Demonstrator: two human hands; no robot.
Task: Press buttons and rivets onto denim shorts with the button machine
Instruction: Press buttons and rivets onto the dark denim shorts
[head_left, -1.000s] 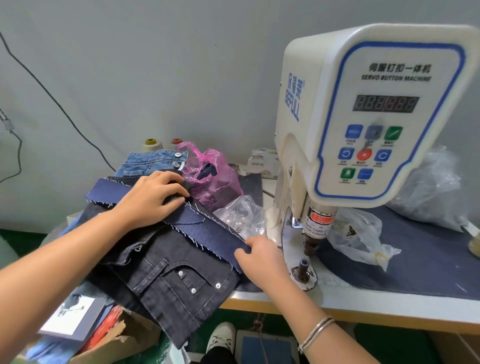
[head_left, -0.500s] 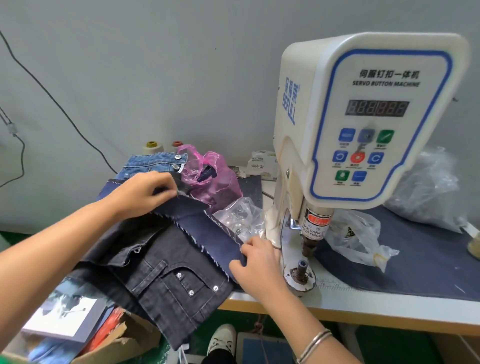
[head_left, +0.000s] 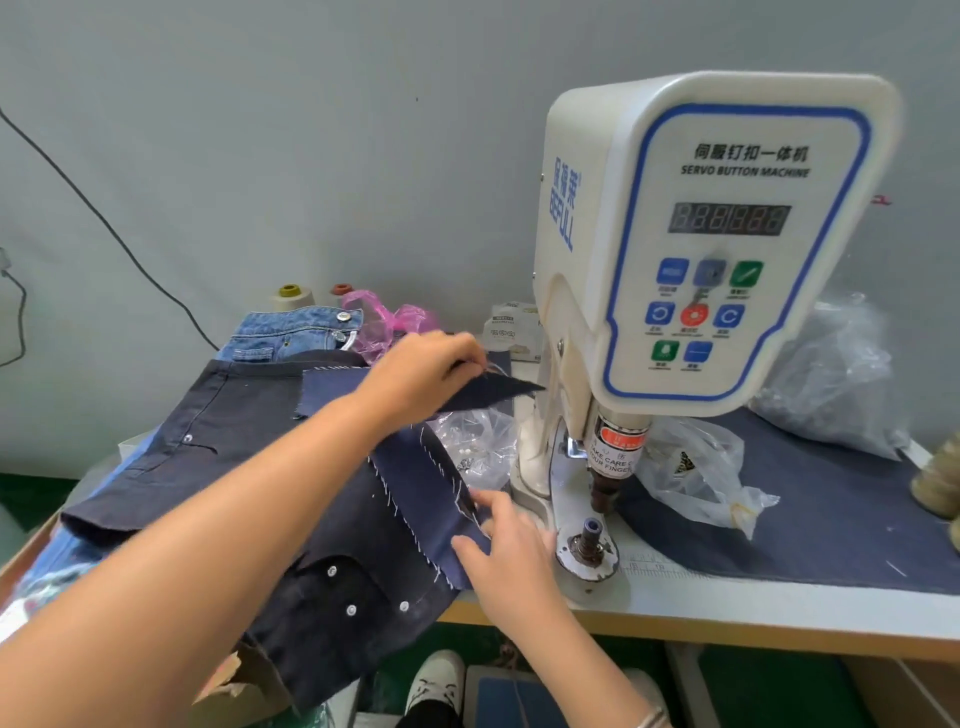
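A white servo button machine (head_left: 691, 244) stands on the table, its lower die (head_left: 589, 540) on a round base beneath the punch (head_left: 605, 493). Dark denim shorts (head_left: 249, 467) with silver rivets lie left of it. A navy denim strip (head_left: 415, 478) with frayed white threads lies across them. My left hand (head_left: 421, 374) pinches the strip's far end and lifts it towards the machine. My right hand (head_left: 504, 551) pinches the strip's near edge just left of the die.
A clear bag of metal buttons (head_left: 478, 447) sits between the strip and the machine. Light blue jeans (head_left: 291, 332), a pink bag (head_left: 387, 322) and thread cones (head_left: 291, 296) are behind. Plastic bags (head_left: 696, 473) lie right of the machine on a dark mat (head_left: 841, 525). A foot pedal (head_left: 498, 696) is below.
My left hand has moved right and up, carrying the strip's far end towards the machine. The strip has folded over. My right hand stayed near the die.
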